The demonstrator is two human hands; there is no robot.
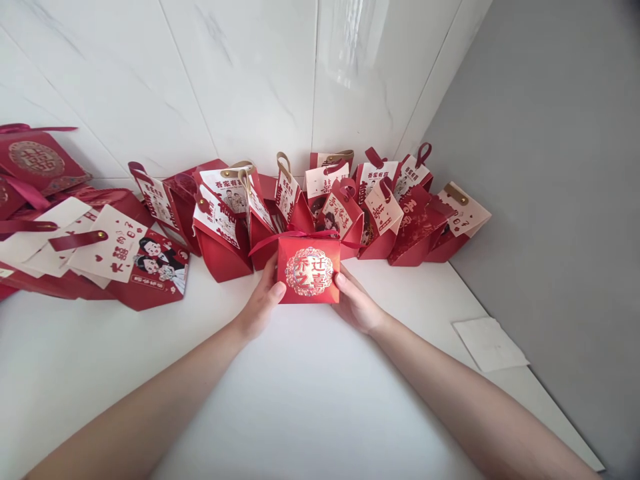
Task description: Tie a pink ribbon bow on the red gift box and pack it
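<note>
Between my two hands is a red gift box (309, 272) with a round gold emblem, Chinese characters and a red ribbon at its top. My left hand (261, 299) grips its left side, the thumb at the front lower corner. On the right side, my right hand (358, 301) holds it, thumb against the front edge. The fingers of both hands are mostly hidden behind the box. Just beyond it stand several folded red gift boxes with strap loops, among them one with a white printed flap (220, 230) and one with a pink flap (384, 217).
At the left lies a pile of flattened red boxes (165, 270) with pale flaps. A larger red box (43, 160) sits behind them. White tiled wall (260, 73) closes off the back, and a grey surface (545, 200) the right. A white paper square (491, 343) rests near the table's right edge.
</note>
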